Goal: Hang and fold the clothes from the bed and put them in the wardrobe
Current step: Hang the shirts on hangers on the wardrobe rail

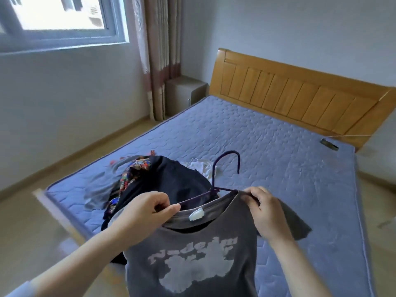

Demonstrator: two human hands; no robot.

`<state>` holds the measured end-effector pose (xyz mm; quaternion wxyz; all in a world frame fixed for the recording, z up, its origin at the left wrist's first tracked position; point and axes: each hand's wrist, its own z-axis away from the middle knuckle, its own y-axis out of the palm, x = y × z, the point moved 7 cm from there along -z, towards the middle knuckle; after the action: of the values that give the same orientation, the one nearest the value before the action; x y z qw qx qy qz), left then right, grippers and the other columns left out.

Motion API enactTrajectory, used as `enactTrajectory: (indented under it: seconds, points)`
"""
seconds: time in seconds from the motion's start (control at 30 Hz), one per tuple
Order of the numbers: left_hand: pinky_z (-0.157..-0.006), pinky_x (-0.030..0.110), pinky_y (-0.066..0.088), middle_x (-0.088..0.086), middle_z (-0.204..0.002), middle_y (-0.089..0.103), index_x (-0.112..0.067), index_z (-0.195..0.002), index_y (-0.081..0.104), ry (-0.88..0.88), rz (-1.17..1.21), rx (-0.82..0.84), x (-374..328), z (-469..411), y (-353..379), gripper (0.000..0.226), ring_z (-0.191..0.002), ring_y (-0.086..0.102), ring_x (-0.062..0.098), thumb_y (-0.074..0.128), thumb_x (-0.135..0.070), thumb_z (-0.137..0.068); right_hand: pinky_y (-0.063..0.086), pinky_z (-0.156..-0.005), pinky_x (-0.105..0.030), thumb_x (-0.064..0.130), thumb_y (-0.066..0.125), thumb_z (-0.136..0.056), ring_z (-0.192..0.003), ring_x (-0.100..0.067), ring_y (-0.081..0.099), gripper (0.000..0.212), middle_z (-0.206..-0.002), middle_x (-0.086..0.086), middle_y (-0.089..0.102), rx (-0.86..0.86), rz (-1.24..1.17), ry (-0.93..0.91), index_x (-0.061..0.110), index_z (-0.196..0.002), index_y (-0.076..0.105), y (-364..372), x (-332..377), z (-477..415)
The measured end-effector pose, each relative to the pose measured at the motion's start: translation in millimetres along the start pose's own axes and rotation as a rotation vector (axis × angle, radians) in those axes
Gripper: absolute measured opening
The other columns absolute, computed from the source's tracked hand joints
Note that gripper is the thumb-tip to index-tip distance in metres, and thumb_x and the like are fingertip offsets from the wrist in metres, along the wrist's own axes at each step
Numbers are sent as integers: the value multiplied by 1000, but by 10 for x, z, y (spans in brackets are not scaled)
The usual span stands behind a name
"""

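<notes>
I hold up a grey T-shirt (192, 258) with a pale printed design over the foot of the bed (278, 151). A dark purple hanger (216, 179) sits partly inside its collar, hook pointing up. My left hand (147, 213) pinches the hanger's left arm together with the collar edge. My right hand (265, 211) grips the shirt's right shoulder over the hanger's other end. Behind the shirt lies a pile of clothes (150, 176): a dark garment, a colourful patterned one, a grey one and something white.
The blue quilted mattress has a wooden headboard (300, 91) at the far end. A small dark object (329, 144) lies near the headboard. A window (60, 20) and curtain (162, 56) are at the left, with a bedside cabinet (184, 93) in the corner.
</notes>
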<state>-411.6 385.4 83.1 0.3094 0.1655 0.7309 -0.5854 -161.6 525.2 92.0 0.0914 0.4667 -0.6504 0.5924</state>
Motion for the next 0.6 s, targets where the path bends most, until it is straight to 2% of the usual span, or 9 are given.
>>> enactTrajectory:
  seconds: [0.2, 0.3, 0.43, 0.53, 0.6]
  points:
    - [-54, 24, 36, -13, -57, 48, -24, -68, 48, -45, 98, 55, 384, 960, -576, 38, -52, 40, 4, 51, -52, -93, 46, -74, -17, 13, 64, -92, -83, -3, 58, 8, -85, 9, 61, 129, -66, -138, 18, -90, 70, 818, 1279, 526]
    - [-52, 24, 30, -12, -55, 38, -20, -65, 46, -126, 239, -56, 638, 1402, -971, 37, -52, 34, 7, 56, -40, -94, 45, -75, -16, 13, 67, -90, -83, -5, 58, 6, -84, 7, 61, 155, -109, -219, 17, -91, 71, 1123, 1811, 697]
    - [-49, 21, 23, -10, -52, 35, -22, -56, 46, -211, 275, -239, 974, 1902, -1523, 41, -50, 30, 6, 61, -31, -93, 45, -76, -18, 19, 67, -91, -82, -7, 57, 5, -86, 6, 61, 184, -84, -255, 17, -93, 71, 1439, 2234, 813]
    - [-52, 25, 24, -7, -52, 37, -12, -60, 49, -288, 242, -305, 1221, 2114, -1811, 41, -50, 31, 7, 63, -35, -91, 47, -84, -22, 24, 67, -91, -87, -9, 58, 16, -100, 6, 59, 236, -66, -225, 20, -107, 67, 1709, 2433, 854]
    - [-50, 23, 23, -7, -49, 35, -13, -58, 47, -349, 214, -348, 1398, 2162, -1975, 43, -47, 29, 6, 62, -37, -91, 44, -82, -11, 25, 68, -90, -84, -4, 59, 31, -112, 7, 53, 252, -104, -210, 22, -120, 61, 1854, 2542, 833]
